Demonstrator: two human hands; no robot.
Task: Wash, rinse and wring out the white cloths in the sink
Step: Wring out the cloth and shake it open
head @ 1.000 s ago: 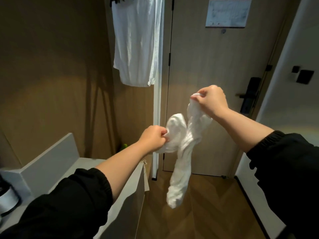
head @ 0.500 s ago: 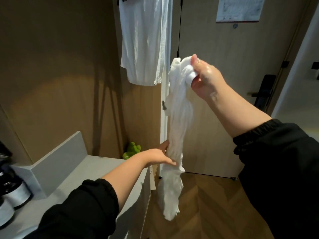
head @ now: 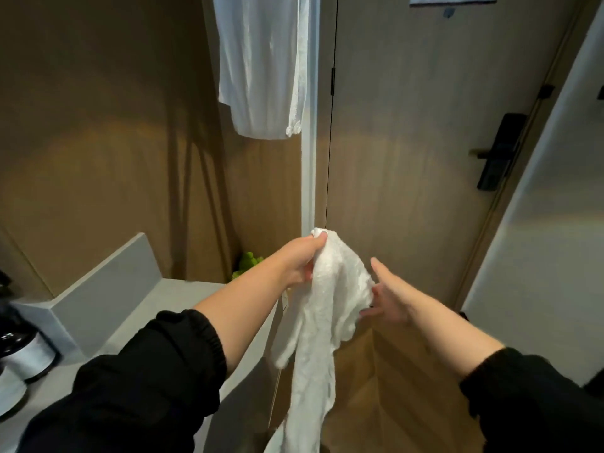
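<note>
We see the left hand (head: 302,264) pinching the top end of a crumpled white fabric cloth (head: 323,325), thumb pressed over the bunched tip. The cloth hangs down in the air, just past the end of the grey counter (head: 153,308) and in front of the light wooden door (head: 408,158). Our right hand (head: 390,300) is spread wide with straight fingers, its fingertips at the cloth's right edge, holding nothing. Above, a white garment (head: 261,76) hangs against the brown wall.
</note>
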